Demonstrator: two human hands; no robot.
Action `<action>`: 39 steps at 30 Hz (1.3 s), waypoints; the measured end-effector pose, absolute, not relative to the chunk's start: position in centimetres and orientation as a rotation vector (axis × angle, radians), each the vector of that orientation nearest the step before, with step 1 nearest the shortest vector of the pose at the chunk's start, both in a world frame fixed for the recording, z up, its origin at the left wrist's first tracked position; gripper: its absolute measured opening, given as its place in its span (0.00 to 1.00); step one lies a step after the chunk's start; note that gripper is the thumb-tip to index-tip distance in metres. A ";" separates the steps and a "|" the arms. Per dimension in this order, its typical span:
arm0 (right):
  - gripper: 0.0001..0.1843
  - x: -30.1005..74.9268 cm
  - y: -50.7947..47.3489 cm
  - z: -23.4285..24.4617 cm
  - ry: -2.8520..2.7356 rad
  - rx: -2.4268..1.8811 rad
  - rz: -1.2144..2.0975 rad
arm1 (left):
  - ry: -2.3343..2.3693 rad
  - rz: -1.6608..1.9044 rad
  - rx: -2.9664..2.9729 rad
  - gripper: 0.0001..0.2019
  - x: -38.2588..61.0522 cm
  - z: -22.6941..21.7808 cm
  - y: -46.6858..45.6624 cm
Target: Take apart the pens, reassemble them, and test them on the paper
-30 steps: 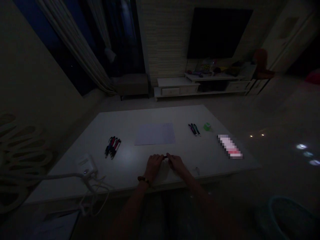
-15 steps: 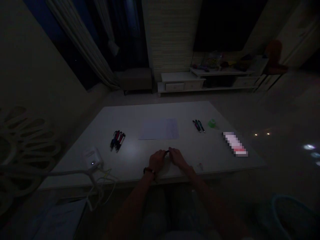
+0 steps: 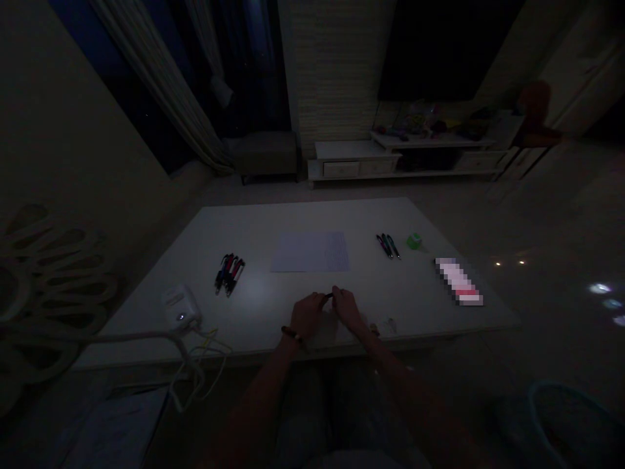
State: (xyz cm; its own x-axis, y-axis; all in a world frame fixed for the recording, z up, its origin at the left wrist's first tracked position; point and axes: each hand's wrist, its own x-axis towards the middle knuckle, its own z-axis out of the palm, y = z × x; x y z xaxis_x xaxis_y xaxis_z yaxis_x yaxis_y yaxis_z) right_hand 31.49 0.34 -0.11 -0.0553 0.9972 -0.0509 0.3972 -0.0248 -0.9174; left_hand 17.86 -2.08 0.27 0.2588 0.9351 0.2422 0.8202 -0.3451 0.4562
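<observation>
The room is very dark. My left hand and my right hand meet over the near middle of a white table. Both are closed on a thin dark pen-like object held between their fingertips. A beaded bracelet sits on my left wrist. A sheet of lined paper lies just beyond the hands. A bundle of several pens rests to the left, and three pens lie to the right beside a small green object.
A white power strip with a cable sits at the table's near left corner. A blurred pink and white item lies at the right. A small clear piece lies near my right wrist. A low TV cabinet stands behind.
The view shifted downward a little after the first frame. My hands stay together on the thin object, with fingers shifting slightly around it.
</observation>
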 end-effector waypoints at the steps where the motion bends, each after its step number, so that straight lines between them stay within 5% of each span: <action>1: 0.26 31.7 0.4 0.0 -1.538 -1.493 1.087 | 1.578 0.650 2.187 0.16 17.7 0.6 -1.8; 12: 0.26 33.4 1.9 -0.4 -1.545 -1.370 1.419 | 1.686 0.696 2.484 0.09 16.6 -1.2 -0.6; 39: 0.20 34.9 3.6 0.0 -1.658 -1.307 1.335 | 1.830 0.605 2.593 0.09 16.8 -2.0 0.2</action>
